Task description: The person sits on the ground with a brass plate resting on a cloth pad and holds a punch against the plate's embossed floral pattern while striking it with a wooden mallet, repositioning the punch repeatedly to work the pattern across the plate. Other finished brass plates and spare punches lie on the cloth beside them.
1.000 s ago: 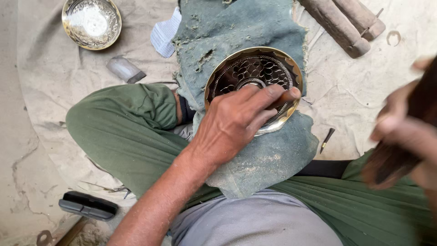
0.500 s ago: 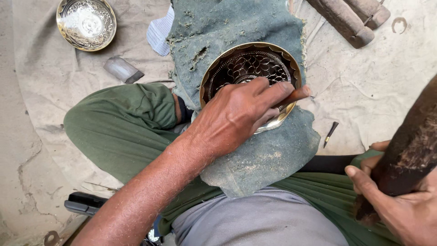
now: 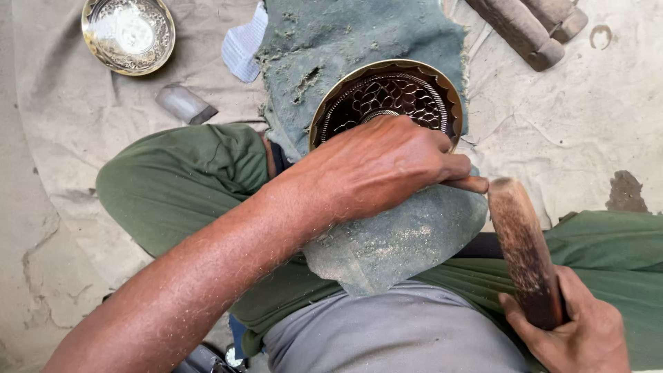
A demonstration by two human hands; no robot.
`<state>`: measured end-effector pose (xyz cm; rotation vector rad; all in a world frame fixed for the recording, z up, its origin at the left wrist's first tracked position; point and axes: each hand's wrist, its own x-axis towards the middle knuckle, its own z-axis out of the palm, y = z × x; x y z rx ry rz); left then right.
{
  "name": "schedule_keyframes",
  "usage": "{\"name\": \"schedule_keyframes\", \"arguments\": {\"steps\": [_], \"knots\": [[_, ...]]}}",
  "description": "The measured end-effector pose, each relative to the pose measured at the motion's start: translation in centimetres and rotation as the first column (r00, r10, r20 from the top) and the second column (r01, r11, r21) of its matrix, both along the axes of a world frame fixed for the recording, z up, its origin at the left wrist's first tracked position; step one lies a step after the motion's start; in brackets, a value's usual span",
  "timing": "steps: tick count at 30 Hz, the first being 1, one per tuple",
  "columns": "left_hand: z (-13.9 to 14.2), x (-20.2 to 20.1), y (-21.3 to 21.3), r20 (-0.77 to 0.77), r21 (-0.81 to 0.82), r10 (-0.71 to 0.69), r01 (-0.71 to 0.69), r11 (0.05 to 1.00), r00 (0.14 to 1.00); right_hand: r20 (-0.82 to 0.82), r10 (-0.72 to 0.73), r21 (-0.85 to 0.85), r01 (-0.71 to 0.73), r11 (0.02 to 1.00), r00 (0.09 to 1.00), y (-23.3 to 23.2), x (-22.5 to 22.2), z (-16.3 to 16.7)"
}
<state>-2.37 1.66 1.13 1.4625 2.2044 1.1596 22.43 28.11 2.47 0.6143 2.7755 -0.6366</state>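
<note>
A round brass plate [image 3: 397,93] with a dark engraved pattern lies on a dusty green cloth [image 3: 387,242] draped over my lap. My left hand [image 3: 376,166] lies across the plate's near rim, fingers bent and pressing on it, and hides that part of the plate. Whether it also holds a small tool cannot be told. My right hand [image 3: 573,335], at the lower right, grips a worn wooden club [image 3: 521,242] by its lower end. The club's top end stands just right of my left fingertips.
A second shiny brass bowl [image 3: 128,34] sits at the top left on the beige ground sheet [image 3: 76,124]. Near it lie a grey metal piece [image 3: 183,103] and a white cloth [image 3: 242,45]. Wooden tools [image 3: 525,31] lie at the top right. My green-trousered knees flank the work.
My right hand has brought the wooden club in from the right edge to just beside my left fingertips. My left hand stays on the plate.
</note>
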Motion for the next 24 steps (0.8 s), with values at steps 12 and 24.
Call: {"name": "schedule_keyframes", "arguments": {"steps": [12,24], "knots": [[-0.5,0.9,-1.1,-0.02,0.028,0.137,-0.137,0.99,0.99,-0.011,0.033,-0.034,-0.033,0.999,0.999,1.0,-2.6,-0.1],[-1.5,4.7,-1.2,0.108,0.063,0.548,-0.556,0.829,0.829,0.076,0.133,-0.057,-0.129,0.99,0.988,7.5,-10.5,-2.0]]}}
